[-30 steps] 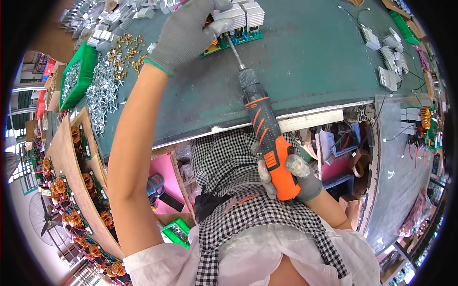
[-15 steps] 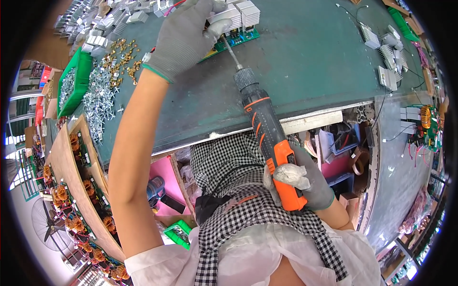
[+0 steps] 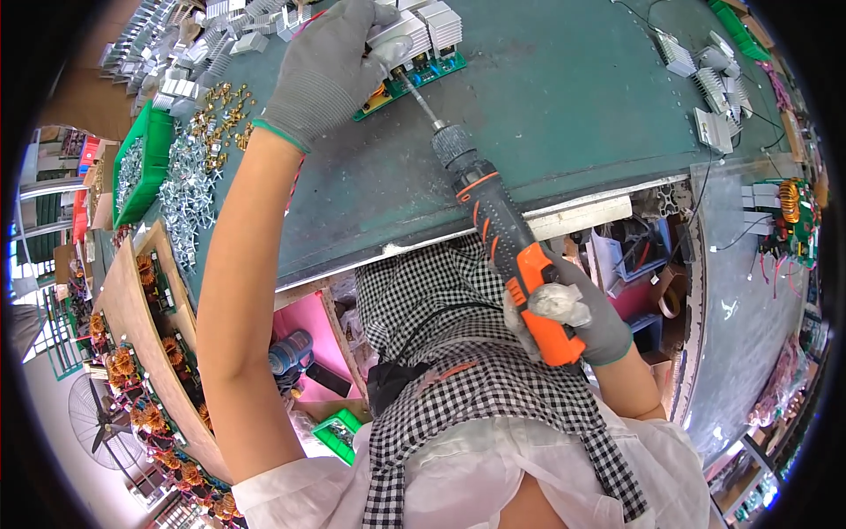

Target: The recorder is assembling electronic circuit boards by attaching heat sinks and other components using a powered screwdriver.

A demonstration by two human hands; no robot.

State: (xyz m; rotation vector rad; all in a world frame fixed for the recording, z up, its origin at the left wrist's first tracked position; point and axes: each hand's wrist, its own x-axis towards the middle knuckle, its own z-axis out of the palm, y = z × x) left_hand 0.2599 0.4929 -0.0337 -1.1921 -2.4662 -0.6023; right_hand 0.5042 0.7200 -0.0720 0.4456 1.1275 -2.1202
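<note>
My gloved left hand [image 3: 328, 75] is closed on a green circuit board [image 3: 421, 81], its fingers around the silver finned heat sinks [image 3: 441, 28] that stand on the board. In my gloved right hand [image 3: 601, 319] is an orange and black electric screwdriver [image 3: 504, 212], gripped by its rear end. The long bit [image 3: 418, 99] points away from me, and its tip reaches in among the parts at the board's near side, close to my left fingers. Just where the tip touches is too small to make out.
Left of the board lie brass-coloured screws [image 3: 220, 119], silver star-shaped pieces [image 3: 187, 189] and a green bin [image 3: 145, 163]. Heat sinks [image 3: 198, 57] are piled at the far left, with several more wired ones [image 3: 716, 88] at the right. A wooden box [image 3: 145, 309] holds boards with copper coils.
The board and my left hand have shifted slightly left in the picture. The screwdriver's rear end and my right hand have moved a little up and right, so the tool slants more.
</note>
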